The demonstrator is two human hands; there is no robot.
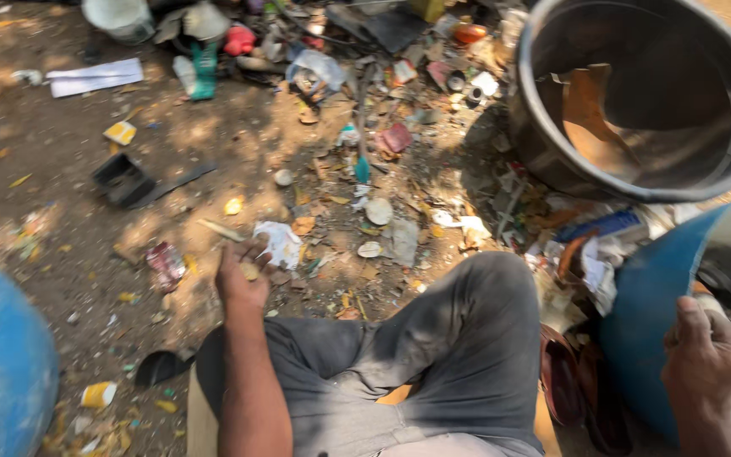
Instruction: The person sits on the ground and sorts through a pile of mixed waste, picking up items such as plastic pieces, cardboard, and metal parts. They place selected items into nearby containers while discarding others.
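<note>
Near left of my knees, left hand (243,278) is loosely curled around a small pale scrap (250,271), just beside crumpled white paper (281,241) on the dirt; near right, right hand (708,355) is clenched on the blue drum's (645,313) rim; big metal pot (636,93) sits far right

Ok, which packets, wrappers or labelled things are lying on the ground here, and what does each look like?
Yellow and white carton: upper left, small and flat.
White sheet: far upper left, long rectangle.
Green and white packet: top, upright-looking pouch.
Crumpled white wrapper: just beyond the left hand.
Red foil wrapper: left of that hand, crushed.
Blue and white box: below the metal pot.
</note>
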